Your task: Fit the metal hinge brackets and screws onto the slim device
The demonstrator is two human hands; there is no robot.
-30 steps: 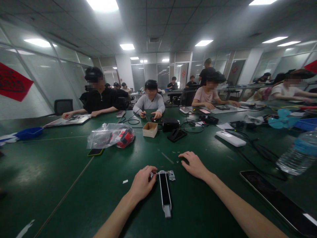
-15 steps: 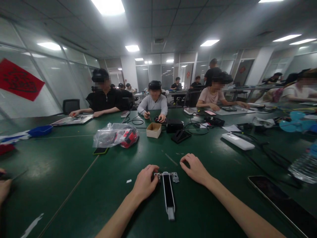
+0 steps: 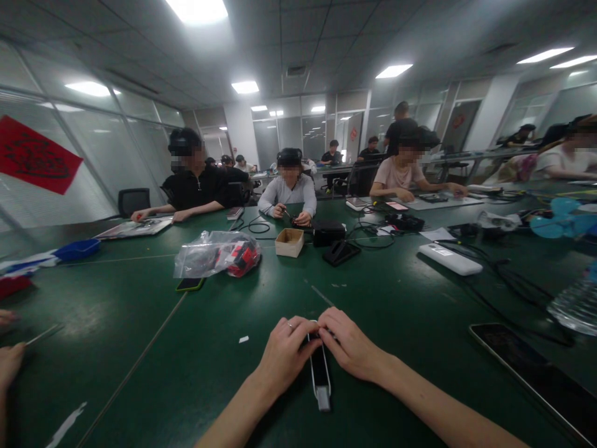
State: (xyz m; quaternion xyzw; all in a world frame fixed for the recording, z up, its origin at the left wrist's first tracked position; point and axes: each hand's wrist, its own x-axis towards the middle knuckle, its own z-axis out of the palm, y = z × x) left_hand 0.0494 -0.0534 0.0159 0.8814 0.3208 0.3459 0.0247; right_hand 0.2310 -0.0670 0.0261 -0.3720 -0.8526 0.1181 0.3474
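Observation:
A narrow black part with a white rim point(image 3: 320, 373) lies lengthwise on the green table in front of me, its grey block end toward me. My left hand point(image 3: 286, 348) closes over its far end from the left, thumb and fingers pinched together. From the right, my right hand point(image 3: 349, 341) also pinches there, its fingertips meeting those of the left. The metal brackets at that end are hidden by my fingers.
A small white scrap point(image 3: 244, 339) lies left of my hands. Farther off are a plastic bag point(image 3: 205, 255), an open box point(image 3: 290, 242) and a white device point(image 3: 450, 258). A large phone point(image 3: 527, 379) lies right. Another person's hand point(image 3: 10, 361) holds a thin tool at left.
My right hand has moved left and down from the bare table to the far end of the black part. My left hand has shifted inward over the brackets, now covering them.

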